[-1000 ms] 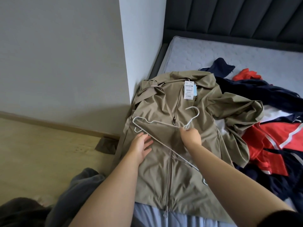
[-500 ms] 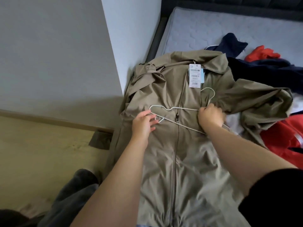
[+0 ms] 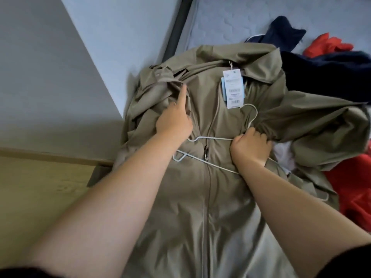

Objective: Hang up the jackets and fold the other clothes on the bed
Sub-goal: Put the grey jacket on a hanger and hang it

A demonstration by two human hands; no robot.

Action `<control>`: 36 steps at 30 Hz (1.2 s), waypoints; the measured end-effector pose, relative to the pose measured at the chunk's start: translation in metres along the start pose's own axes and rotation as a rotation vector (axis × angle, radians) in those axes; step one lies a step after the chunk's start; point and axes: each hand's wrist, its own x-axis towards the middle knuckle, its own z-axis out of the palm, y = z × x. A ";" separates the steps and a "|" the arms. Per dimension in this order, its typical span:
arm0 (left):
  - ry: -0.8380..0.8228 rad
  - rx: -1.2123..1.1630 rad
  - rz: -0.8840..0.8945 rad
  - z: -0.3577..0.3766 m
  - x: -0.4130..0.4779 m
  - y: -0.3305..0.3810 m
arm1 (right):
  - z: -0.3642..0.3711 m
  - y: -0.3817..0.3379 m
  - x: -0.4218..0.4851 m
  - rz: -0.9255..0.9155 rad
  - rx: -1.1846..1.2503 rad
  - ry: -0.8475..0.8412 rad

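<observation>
Where the khaki jacket (image 3: 210,207) lies zip-up on the bed (image 3: 220,21), the wire hanger (image 3: 217,138) rests across its chest. The right hand (image 3: 251,147) is clenched round the hanger's neck and bunched jacket cloth. The left hand (image 3: 174,123) rests on the jacket's shoulder folds (forefinger straight; grasp cannot be told).

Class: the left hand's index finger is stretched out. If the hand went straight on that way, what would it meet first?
The left hand would meet the bunched sleeve fold of the khaki jacket, probably almost at once.
</observation>
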 end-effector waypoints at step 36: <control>0.121 -0.626 -0.375 -0.134 -0.089 -0.041 | -0.194 -0.028 0.010 0.111 0.786 0.134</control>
